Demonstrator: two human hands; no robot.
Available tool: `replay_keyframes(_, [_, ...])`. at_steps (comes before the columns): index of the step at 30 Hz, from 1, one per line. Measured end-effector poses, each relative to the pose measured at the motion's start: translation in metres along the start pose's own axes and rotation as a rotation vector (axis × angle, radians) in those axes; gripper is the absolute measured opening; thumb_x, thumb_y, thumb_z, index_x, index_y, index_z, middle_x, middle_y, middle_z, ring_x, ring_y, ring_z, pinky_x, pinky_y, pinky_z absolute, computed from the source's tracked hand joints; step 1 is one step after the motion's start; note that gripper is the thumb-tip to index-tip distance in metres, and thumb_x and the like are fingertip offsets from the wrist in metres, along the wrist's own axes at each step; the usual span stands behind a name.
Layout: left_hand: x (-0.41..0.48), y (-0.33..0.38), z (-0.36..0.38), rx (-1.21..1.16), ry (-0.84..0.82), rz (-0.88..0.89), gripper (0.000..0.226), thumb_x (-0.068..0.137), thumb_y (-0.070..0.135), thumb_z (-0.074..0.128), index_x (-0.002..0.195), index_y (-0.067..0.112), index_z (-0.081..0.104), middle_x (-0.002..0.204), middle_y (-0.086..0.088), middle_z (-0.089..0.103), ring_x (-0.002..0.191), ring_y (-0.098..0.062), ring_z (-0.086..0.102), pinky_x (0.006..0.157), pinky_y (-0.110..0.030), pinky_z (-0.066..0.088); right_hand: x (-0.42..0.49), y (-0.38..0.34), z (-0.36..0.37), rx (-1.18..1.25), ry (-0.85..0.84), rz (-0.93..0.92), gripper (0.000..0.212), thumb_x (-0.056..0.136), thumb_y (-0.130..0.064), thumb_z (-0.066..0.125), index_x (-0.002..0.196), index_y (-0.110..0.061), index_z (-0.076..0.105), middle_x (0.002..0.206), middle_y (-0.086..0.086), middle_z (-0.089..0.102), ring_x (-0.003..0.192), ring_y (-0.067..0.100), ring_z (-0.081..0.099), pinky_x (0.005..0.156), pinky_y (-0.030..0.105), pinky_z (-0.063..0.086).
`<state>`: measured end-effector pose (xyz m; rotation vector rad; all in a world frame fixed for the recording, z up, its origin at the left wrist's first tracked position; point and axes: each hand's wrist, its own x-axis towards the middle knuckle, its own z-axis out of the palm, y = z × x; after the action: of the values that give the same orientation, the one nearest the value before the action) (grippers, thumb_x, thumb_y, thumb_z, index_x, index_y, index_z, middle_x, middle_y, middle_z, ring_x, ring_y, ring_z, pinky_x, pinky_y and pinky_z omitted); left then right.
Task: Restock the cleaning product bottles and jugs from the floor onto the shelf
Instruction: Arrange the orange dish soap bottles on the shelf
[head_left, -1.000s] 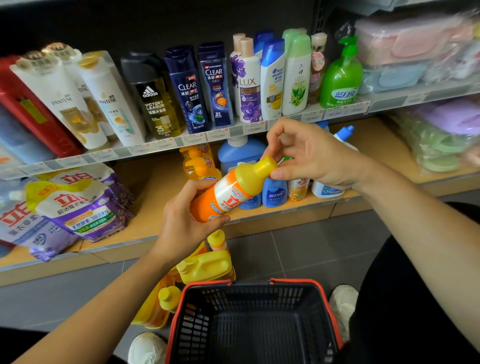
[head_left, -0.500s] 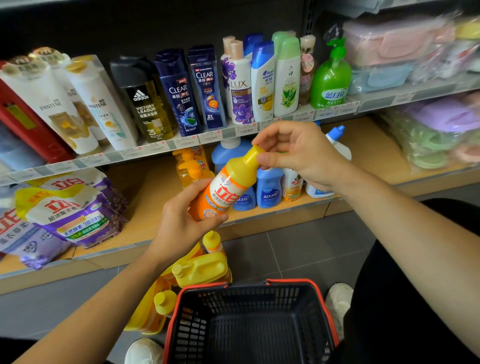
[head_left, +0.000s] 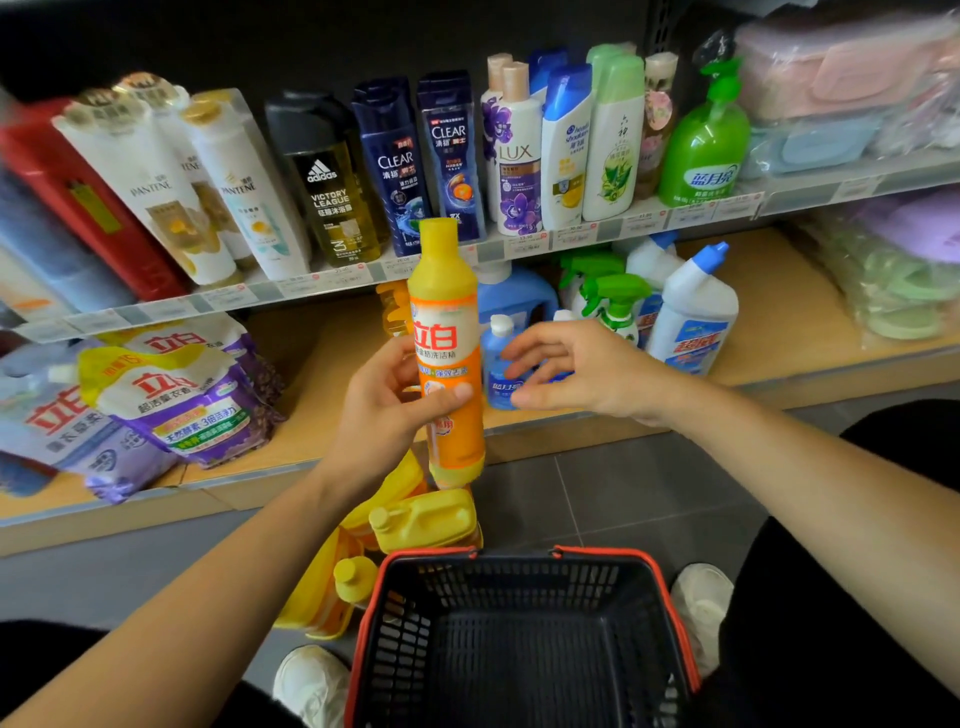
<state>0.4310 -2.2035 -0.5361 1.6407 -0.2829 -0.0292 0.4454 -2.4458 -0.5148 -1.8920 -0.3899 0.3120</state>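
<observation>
Right, from my end: the orange bottle (head_left: 449, 353) is a tall, slim plastic cylinder w/ a glossy orange-and-white label, a yellow shoulder and a plain yellow cap. It stands upright in the air beyond the basket's (head_left: 519, 577) far rim, over its left corner. My left hand (head_left: 384, 410) grips it round the lower half, thumb laid across the front of the label, fingers wrapped behind. My right hand (head_left: 582, 374) is let go, fingers spread and holding nothing. It's also beyond the basket's far rim, nearer its middle, apart from the bottle. It hangs in front of a small blue bottle (head_left: 498, 364); touching or not, can't tell.

The basket is black plastic mesh w/ a red rim, on grey floor (head_left: 649, 499) tiles. Hard against its far-left corner sit squat yellow jugs (head_left: 426, 519) w/ moulded handles, smooth plastic, on the floor. Beyond the basket runs the lower shelf (head_left: 769, 312), a matt wood-look board. Soft, crinkly purple refill pouches (head_left: 182, 400) lie far to the basket's left. A white bottle (head_left: 696, 312) w/ an angled blue cap & green sprayers (head_left: 618, 296) stand beyond its right side.

Vs. 0.5 s ago: the bottle was tilted, cap leaning right, w/ the right hand pinching that cap. Now it's vertical, cap free, right hand lower & opened. Left-hand grip unchanged.
</observation>
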Motion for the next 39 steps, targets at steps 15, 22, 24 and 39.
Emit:
replay_keyframes(15, [0.0,0.01,-0.017,-0.396,0.242,-0.158,0.047,0.08,0.02,0.076,0.124,0.011,0.063,0.115,-0.003,0.075,0.113,-0.022,0.07,0.083,-0.032,0.06,0.0,0.017,0.049,-0.05,0.22,-0.018,0.059,0.068,-0.016,0.091,0.115,-0.016,0.055,0.112,0.005,0.061,0.101,0.017,0.062,0.082,0.031,0.053])
replay_keyframes(22, [0.001,0.011,-0.026,-0.466,0.299,-0.24,0.026,0.097,0.021,0.063,0.121,0.013,0.06,0.119,-0.009,0.073,0.112,-0.022,0.07,0.088,-0.034,0.06,0.0,0.02,0.052,0.054,0.288,-0.022,0.053,0.07,-0.019,0.089,0.109,-0.024,0.055,0.114,0.001,0.062,0.098,0.02,0.066,0.082,0.036,0.056])
replay_keyframes(24, [0.003,0.012,-0.03,-0.52,0.337,-0.268,0.017,0.099,0.015,0.056,0.115,0.01,0.055,0.121,-0.014,0.07,0.111,-0.025,0.068,0.089,-0.036,0.058,0.0,0.018,0.055,0.253,0.23,0.016,0.046,0.073,-0.016,0.086,0.11,-0.018,0.057,0.114,0.007,0.063,0.096,0.027,0.07,0.078,0.042,0.059])
replay_keyframes(39, [0.001,0.01,-0.037,-0.415,0.38,-0.231,0.035,0.089,0.038,0.07,0.119,0.025,0.058,0.109,0.0,0.075,0.108,-0.019,0.072,0.079,-0.032,0.06,0.004,0.015,0.054,0.6,0.137,0.073,0.051,0.082,0.003,0.073,0.124,-0.019,0.055,0.114,0.009,0.062,0.092,0.023,0.072,0.082,0.04,0.06])
